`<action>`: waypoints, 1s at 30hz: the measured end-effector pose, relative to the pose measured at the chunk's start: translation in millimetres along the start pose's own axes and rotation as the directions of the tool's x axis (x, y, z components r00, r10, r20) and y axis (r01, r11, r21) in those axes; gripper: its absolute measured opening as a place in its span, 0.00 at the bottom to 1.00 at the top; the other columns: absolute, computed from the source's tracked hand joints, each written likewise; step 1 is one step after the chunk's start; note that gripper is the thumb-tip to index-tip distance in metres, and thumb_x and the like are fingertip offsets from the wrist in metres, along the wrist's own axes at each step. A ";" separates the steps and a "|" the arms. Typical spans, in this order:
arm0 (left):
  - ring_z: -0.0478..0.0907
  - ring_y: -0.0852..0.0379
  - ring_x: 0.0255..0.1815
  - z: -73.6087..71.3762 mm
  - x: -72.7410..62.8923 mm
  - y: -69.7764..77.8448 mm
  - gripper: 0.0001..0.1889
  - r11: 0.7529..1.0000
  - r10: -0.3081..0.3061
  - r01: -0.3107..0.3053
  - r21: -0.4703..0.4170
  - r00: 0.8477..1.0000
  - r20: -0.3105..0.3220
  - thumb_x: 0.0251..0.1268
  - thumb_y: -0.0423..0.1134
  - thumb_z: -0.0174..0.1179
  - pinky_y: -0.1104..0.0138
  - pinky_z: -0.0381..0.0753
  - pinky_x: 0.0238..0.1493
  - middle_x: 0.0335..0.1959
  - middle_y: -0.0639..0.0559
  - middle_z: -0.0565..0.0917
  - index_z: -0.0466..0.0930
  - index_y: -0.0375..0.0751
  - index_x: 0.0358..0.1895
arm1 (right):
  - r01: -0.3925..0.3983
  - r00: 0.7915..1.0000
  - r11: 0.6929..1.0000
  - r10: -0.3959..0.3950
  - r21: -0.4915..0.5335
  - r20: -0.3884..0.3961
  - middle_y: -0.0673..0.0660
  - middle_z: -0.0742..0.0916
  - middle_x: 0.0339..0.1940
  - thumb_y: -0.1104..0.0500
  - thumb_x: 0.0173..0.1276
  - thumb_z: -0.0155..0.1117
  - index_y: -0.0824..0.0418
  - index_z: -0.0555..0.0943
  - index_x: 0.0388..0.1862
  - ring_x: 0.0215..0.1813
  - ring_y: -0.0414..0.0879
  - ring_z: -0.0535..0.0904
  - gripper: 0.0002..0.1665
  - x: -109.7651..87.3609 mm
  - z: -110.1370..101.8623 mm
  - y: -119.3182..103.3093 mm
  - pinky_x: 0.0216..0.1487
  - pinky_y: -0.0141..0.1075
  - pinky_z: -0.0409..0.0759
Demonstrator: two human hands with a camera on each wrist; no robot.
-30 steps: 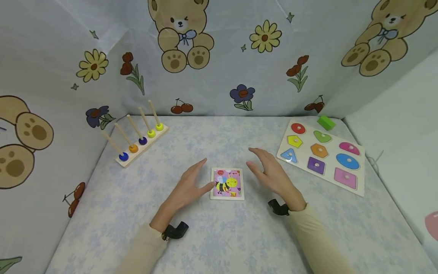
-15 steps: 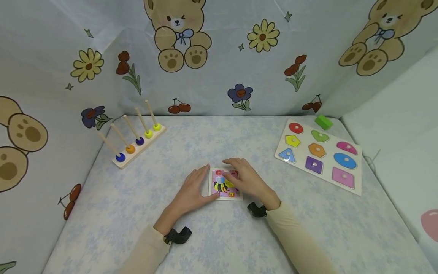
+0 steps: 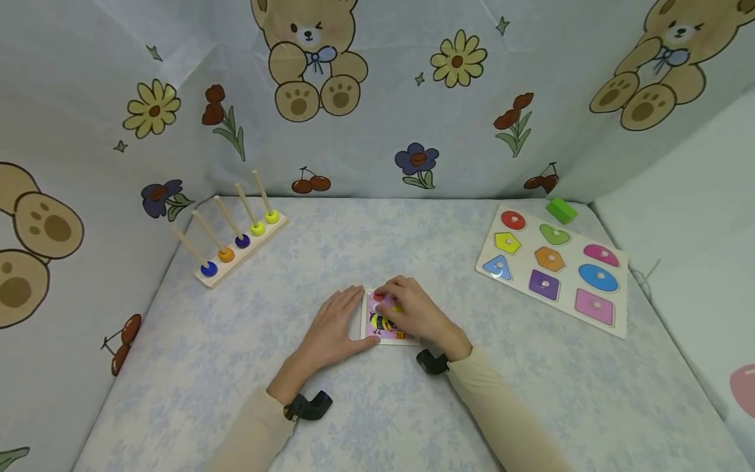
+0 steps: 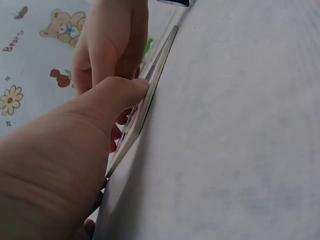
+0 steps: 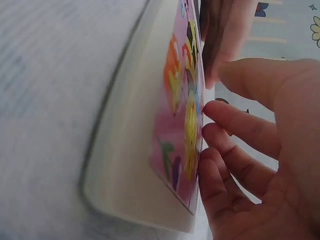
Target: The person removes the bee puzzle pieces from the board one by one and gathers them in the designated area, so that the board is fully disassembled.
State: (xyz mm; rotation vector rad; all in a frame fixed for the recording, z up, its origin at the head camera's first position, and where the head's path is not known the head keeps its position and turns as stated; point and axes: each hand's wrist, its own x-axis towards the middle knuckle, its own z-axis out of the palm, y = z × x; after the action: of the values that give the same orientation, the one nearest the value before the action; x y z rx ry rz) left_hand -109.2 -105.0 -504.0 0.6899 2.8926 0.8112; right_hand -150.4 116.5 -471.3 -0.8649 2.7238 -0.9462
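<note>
A small square jigsaw puzzle (image 3: 383,333) with a bee picture and a pale frame lies in the middle of the table in the head view. My left hand (image 3: 331,331) rests at its left side. Its thumb (image 4: 132,89) presses on the front frame edge, and the fingers stretch along the left edge. Over the picture is my right hand (image 3: 415,313), covering its upper right part. In the right wrist view several bent fingertips (image 5: 210,131) touch the picture's surface, with the thumb (image 5: 237,75) held apart from the index finger.
At the left back stands a wooden peg rack (image 3: 242,252) with coloured beads on several pegs. A knobbed shape board (image 3: 519,288) lies to the right, with a green block (image 3: 561,211) behind it. A printed cloth with bears and flowers hangs behind the table.
My right hand has moved left and down from beside the puzzle onto its picture. My left hand has come in closer, its thumb now on the front edge of the frame.
</note>
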 end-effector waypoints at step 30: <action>0.53 0.47 0.84 -1.1 -0.4 0.1 0.53 0.999 0.030 -0.030 0.028 0.999 0.014 0.62 0.68 0.66 0.50 0.48 0.84 0.83 0.45 0.59 0.60 0.35 0.80 | -0.038 0.999 0.999 0.038 0.020 0.005 0.59 0.84 0.53 0.59 0.69 0.73 0.60 0.87 0.49 0.57 0.56 0.75 0.11 8.1 2.9 0.1 0.58 0.49 0.76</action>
State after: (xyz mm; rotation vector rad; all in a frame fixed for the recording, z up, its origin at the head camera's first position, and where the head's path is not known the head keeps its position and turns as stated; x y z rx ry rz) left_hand -109.0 -105.6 -503.1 0.7401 2.8941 0.7674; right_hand -156.3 110.5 -473.1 -0.8081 2.7115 -0.9613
